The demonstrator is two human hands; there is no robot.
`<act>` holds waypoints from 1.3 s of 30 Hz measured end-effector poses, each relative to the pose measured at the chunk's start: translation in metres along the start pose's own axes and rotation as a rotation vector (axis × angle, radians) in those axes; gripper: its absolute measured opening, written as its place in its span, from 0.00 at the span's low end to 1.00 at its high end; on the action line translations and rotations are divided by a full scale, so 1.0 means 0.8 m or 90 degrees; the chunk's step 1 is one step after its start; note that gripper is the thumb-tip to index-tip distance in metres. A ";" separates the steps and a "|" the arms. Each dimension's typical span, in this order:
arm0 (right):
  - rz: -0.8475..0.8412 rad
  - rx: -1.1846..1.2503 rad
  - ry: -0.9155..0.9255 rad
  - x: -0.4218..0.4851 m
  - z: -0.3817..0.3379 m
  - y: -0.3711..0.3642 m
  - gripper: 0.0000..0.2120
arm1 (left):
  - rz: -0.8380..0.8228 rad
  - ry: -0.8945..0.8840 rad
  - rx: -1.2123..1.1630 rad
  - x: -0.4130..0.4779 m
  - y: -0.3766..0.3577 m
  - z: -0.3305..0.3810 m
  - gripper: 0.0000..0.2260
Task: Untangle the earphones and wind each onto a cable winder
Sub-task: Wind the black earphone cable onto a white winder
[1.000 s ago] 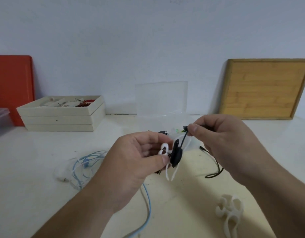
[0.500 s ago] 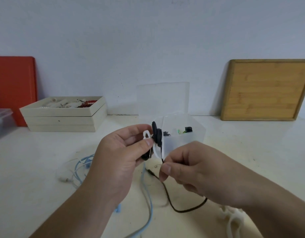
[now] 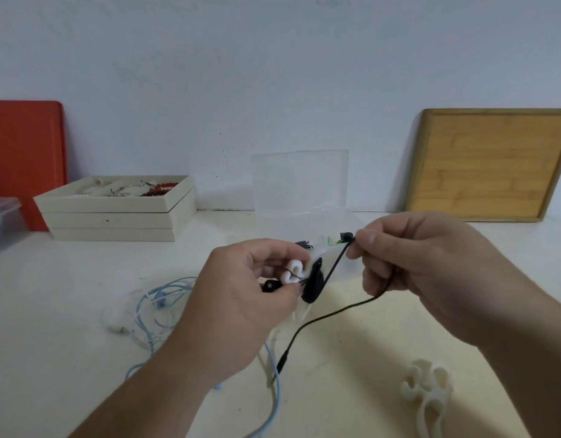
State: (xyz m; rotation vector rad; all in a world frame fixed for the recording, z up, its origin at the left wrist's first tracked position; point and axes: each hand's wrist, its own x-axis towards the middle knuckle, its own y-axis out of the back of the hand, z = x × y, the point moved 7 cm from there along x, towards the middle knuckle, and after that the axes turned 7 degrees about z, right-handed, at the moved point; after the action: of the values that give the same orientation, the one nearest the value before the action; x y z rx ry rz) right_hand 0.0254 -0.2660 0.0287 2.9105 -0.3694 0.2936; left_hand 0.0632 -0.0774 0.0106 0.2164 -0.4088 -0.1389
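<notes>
Around the clear box [image 3: 299, 184] at the back of the tabletop [image 3: 431, 263], the bare top to its right leaves room to pass, while the blue wire [image 3: 152, 298] lies to its front left and a white winder [image 3: 427, 387] sits to its front right.

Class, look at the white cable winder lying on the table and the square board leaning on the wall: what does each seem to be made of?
Cable winder: probably soft rubber or silicone; matte, rounded lobes. Board: wood, perhaps bamboo; pale grain and plank seams show.
</notes>
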 end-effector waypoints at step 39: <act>-0.096 -0.179 0.084 -0.019 -0.015 -0.037 0.14 | 0.054 0.161 -0.232 0.008 0.009 -0.021 0.14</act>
State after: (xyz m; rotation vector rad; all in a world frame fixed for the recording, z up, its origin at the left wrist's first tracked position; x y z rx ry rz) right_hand 0.0165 -0.2316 0.0323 2.6094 -0.1547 0.3748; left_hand 0.0765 -0.0685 -0.0004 -0.1414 -0.1354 -0.0986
